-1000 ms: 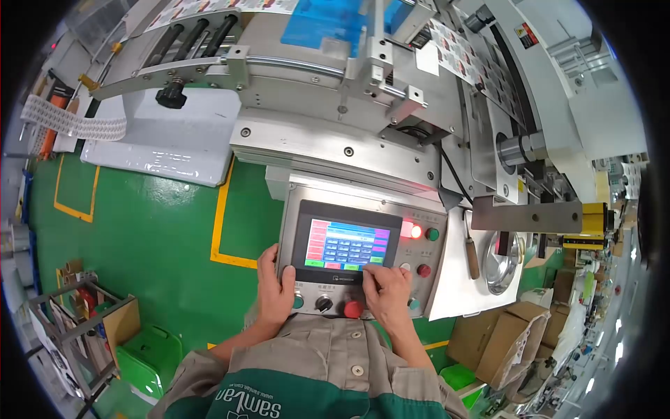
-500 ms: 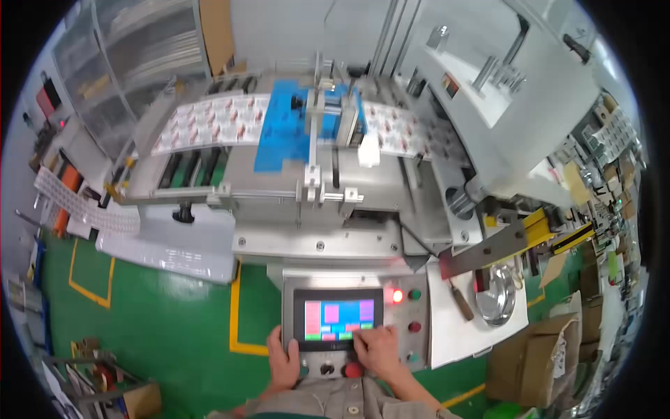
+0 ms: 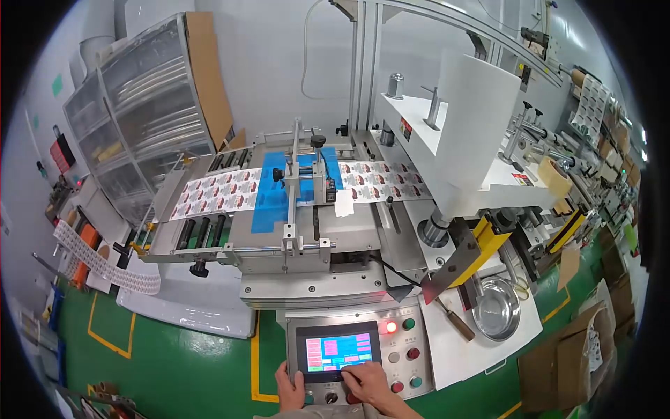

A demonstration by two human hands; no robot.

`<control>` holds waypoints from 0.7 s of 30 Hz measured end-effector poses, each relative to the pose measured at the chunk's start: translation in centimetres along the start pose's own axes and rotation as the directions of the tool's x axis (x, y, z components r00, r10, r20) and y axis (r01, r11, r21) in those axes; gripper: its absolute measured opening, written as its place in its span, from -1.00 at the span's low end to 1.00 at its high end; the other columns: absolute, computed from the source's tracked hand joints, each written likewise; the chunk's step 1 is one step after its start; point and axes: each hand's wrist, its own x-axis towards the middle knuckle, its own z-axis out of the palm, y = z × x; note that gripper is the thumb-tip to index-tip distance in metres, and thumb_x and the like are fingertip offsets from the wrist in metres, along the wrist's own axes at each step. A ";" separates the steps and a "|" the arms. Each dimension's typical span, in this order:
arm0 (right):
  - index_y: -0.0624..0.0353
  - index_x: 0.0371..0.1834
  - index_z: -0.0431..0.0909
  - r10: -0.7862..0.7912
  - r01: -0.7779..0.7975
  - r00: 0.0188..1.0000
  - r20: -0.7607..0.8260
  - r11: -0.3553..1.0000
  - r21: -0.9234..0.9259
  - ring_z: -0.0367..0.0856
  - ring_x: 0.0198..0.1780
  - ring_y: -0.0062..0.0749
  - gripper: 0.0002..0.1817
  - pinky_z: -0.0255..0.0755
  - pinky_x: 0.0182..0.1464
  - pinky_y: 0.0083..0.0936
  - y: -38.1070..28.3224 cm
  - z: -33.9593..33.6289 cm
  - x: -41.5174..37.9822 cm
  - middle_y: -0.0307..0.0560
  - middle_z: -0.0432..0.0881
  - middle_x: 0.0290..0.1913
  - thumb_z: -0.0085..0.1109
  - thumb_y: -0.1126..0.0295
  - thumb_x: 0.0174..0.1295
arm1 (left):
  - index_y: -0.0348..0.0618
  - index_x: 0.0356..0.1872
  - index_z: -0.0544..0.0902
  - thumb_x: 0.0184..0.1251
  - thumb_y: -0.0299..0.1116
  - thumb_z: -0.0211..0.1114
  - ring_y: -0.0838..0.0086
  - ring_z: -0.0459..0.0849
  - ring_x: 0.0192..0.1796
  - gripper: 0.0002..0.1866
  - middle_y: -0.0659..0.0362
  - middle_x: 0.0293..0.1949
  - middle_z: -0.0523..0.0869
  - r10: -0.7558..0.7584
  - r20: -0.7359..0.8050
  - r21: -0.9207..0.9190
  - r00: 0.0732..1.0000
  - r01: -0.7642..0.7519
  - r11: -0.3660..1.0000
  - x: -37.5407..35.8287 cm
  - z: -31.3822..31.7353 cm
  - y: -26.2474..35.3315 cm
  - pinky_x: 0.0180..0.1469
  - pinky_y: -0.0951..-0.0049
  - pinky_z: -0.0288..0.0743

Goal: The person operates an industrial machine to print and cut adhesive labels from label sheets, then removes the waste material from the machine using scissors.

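Observation:
A steel control panel with a lit touchscreen stands right in front of me. My left hand grips the panel's left edge, thumb on the front beside the screen. My right hand is curled, with a fingertip at the screen's lower edge; it holds nothing that I can see. A red lamp glows right of the screen, near a green button and a red button. Behind the panel, a printed label web runs through the machine, partly over a blue sheet.
On the white board at right lie a wooden-handled tool and a round metal dish. The white press head rises above them. A cardboard box stands at lower right, a shelving rack at back left.
The view has tilted up, so the machine and panel sit lower in the picture. My right hand has shifted slightly left along the screen's lower edge. The left hand stays on the panel.

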 end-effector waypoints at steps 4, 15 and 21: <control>0.08 -0.38 0.66 0.056 -0.056 0.998 0.009 0.998 -0.019 0.53 -0.43 -0.20 -0.89 0.37 -0.34 -0.33 -0.2 -0.9 -0.8 -0.15 0.63 -0.48 0.21 0.34 0.08 | -0.32 0.20 0.24 0.34 -0.26 0.10 0.00 0.39 0.10 -0.50 -0.18 0.09 0.33 0.029 0.016 0.003 0.999 -0.029 1.000 0.1 -0.1 0.0 0.13 0.18 0.29; 0.10 -0.42 0.64 0.052 -0.055 0.996 -0.072 0.998 -0.030 0.47 -0.55 -0.12 -0.90 0.33 -0.39 -0.30 -0.9 -4.1 -2.3 -0.08 0.61 -0.55 0.19 0.36 0.06 | -0.37 0.22 0.24 0.23 -0.39 0.13 -0.05 0.29 0.24 -0.46 -0.18 0.18 0.33 0.268 -0.049 0.003 0.962 -0.268 0.963 1.2 -3.8 6.2 0.28 0.14 0.16; 0.11 -0.41 0.65 0.099 -0.121 0.988 -0.118 0.973 -0.199 0.48 -0.50 -0.18 -0.93 0.36 -0.37 -0.32 0.6 -7.7 -3.7 -0.08 0.57 -0.54 0.22 0.43 0.03 | -0.33 0.13 0.36 0.17 -0.57 0.06 -0.04 0.32 0.25 -0.56 -0.09 0.14 0.44 0.804 -0.262 0.263 0.534 -0.762 0.592 16.1 -10.1 19.1 0.30 0.11 0.14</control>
